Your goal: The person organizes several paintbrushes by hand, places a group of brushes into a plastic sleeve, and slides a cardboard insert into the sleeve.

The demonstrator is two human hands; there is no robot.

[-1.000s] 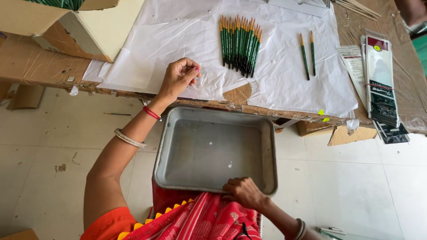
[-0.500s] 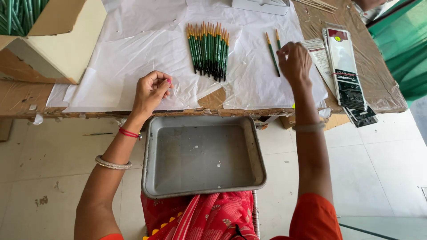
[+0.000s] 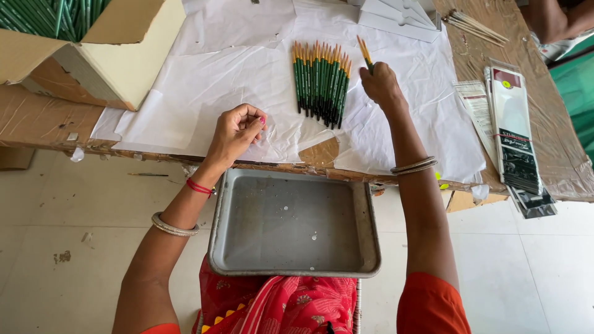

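The right hand (image 3: pixel 380 83) is closed around two green-handled brushes (image 3: pixel 365 52) whose pale tips stick up toward the far side, just to the right of the row of green brushes (image 3: pixel 320 83) lying side by side on the white paper sheet (image 3: pixel 235 55). The left hand (image 3: pixel 235 133) rests on the near part of that sheet with its fingers curled in, thumb and fingertips pinched together; I cannot tell whether it holds anything. A grey metal tray (image 3: pixel 294 269) sits on the person's lap, near the table edge.

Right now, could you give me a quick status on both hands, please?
Right hand holds two brushes beside brush row. Left hand pinches the sheet. Tray on lap.
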